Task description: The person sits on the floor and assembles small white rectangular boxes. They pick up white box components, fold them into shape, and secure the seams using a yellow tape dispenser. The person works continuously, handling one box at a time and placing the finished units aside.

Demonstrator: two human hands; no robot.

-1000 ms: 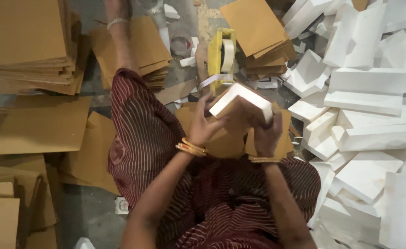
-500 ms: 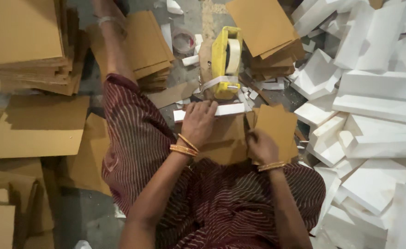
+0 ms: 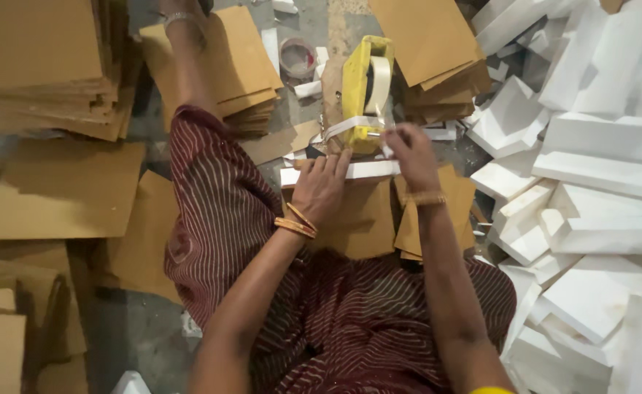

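While pressed flat under the left hand [image 3: 322, 191], long white foam strip [image 3: 365, 171] lying across brown cardboard sheets [image 3: 361, 219] on the lap, just near of the yellow tape dispenser [image 3: 361, 84]. Right hand [image 3: 408, 149], fingers pinching the tape end [image 3: 350, 125]. Half a second earlier, resting lower on the cardboard, off the dispenser.
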